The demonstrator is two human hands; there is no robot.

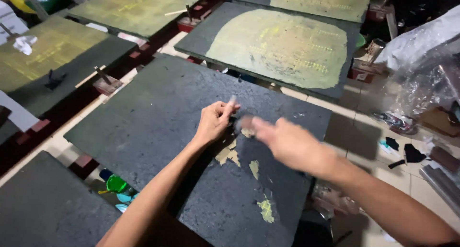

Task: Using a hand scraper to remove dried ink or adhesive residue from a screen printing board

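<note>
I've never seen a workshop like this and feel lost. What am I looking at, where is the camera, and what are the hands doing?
The one picture comes from a camera on a person's head, looking down at their own bare arms. Both hands meet over a dark flat board with worn yellowish patches. The left hand has its fingers curled, pinching something small; the right hand is blurred, so what it holds cannot be told. More boards surround it, one with a large pale yellow-green patch. Crumpled clear plastic lies on the right.

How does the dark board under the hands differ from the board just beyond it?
The near board is mostly dark grey, with small yellowish patches showing where its coating has flaked; the far board carries one large pale yellow-green patch. Both hands, left and right, are over the near board only. Both are flat, dark-edged rectangles.
</note>
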